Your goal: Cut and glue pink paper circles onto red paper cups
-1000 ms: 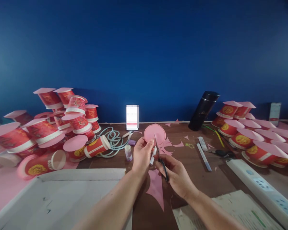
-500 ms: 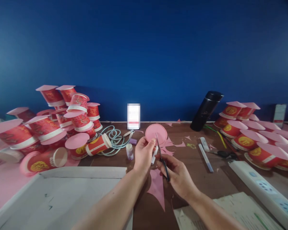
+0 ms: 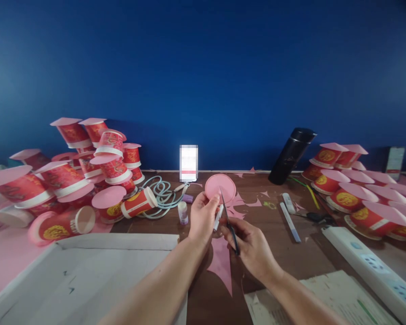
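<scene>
My left grip (image 3: 202, 215) is pinched closed on a pink paper disc (image 3: 216, 184), thumb flat across its lower face, so the disc is tipped up towards me, raised over the middle of the table (image 3: 284, 257). My right grip (image 3: 252, 243) is curled round the black handles of a pair of scissors (image 3: 233, 235), and the blades point away from me, their tips near the disc's centre. From here I can't be sure whether the blades have bitten into the paper or simply lie in front of it; they look to be nearly together.

Just beside my left thumb, a white pen (image 3: 218, 218) shows between my grips. Below it a pointed pink offcut (image 3: 221, 266) lies on the table, and smaller pink scraps (image 3: 237, 207) spread behind my right grip. To the left stand a small white-capped tube (image 3: 182, 213) (a purple cap (image 3: 187, 198) lies behind it) and a loosely coiled pale cable (image 3: 164, 198). Red cups with pink paper tops are heaped on the left (image 3: 110, 167) and grouped on the right (image 3: 347, 198). A black flask (image 3: 292, 155) leans back near the blue wall (image 3: 203, 81).
</scene>
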Demonstrator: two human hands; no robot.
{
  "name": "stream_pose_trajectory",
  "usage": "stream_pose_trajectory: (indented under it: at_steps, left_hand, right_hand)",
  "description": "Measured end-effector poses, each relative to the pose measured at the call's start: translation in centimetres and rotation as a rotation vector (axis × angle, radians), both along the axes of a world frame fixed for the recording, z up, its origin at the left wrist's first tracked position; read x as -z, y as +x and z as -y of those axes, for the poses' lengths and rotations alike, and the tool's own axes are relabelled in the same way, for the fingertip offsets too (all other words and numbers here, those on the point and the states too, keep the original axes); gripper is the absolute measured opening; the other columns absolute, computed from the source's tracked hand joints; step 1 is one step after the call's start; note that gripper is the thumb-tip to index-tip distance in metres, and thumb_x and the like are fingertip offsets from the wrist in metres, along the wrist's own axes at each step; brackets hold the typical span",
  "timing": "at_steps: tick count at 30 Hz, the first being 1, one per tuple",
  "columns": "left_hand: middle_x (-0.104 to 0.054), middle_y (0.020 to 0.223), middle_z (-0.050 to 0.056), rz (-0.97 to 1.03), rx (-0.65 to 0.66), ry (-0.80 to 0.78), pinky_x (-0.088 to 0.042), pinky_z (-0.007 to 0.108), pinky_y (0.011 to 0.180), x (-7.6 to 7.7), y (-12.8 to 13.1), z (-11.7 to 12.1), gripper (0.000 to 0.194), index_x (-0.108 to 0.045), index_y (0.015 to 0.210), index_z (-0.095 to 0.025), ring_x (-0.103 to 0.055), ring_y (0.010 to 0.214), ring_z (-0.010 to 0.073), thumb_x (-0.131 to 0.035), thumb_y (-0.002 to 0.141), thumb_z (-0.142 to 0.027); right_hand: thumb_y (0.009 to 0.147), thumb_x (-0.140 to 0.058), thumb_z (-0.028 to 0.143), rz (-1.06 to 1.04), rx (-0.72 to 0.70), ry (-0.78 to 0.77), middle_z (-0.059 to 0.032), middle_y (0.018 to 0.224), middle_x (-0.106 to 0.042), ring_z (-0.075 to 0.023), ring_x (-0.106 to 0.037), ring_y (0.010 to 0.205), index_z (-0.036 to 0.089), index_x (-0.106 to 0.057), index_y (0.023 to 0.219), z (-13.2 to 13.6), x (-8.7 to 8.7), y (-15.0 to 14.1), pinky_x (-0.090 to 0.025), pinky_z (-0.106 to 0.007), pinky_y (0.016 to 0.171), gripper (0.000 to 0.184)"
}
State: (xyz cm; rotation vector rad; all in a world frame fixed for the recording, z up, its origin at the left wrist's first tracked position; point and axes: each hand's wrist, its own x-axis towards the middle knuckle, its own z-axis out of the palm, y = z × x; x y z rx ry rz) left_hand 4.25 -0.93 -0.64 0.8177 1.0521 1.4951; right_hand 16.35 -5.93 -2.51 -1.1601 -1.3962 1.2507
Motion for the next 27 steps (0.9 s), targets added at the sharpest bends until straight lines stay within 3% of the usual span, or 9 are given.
stream_pose_trajectory:
  at_steps: [15,21,27]
  left_hand:
    - [-0.048,0.055,-0.005,0.068,0.005,-0.007,-0.034,0.018,0.045,0.3,-0.2,-0.2,0.031,-0.058,0.074,-0.017,-0.043,0.047,0.0064,-0.071,0.071,-0.045]
    - [-0.054,0.063,-0.003,0.064,-0.099,0.010,-0.039,0.018,0.056,-0.4,-0.7,-0.5,0.022,-0.059,0.071,-0.017,-0.047,0.054,0.0066,-0.069,0.072,-0.036]
    - [-0.062,0.076,0.000,-0.060,-0.237,0.088,-0.043,0.022,0.067,-2.1,-1.4,-0.1,0.018,-0.064,0.081,-0.019,-0.054,0.067,0.0112,-0.066,0.076,-0.036]
  right_hand:
    - [0.080,-0.066,0.039,0.150,0.016,0.078,-0.0002,0.070,-0.062,-0.0132,-0.053,0.062,0.018,-0.068,0.111,0.3,0.2,0.1,-0.042,-0.024,0.058,0.037]
    - [0.081,-0.063,0.035,0.323,0.022,0.161,-0.0014,0.075,-0.066,-0.0156,-0.058,0.066,0.021,-0.067,0.107,0.4,0.4,0.1,-0.044,-0.025,0.062,0.030]
    - [0.078,-0.062,0.035,0.532,0.085,0.191,0.0043,0.062,-0.057,-0.0132,-0.052,0.055,0.024,-0.057,0.098,0.1,0.3,0.4,-0.037,-0.024,0.054,0.024]
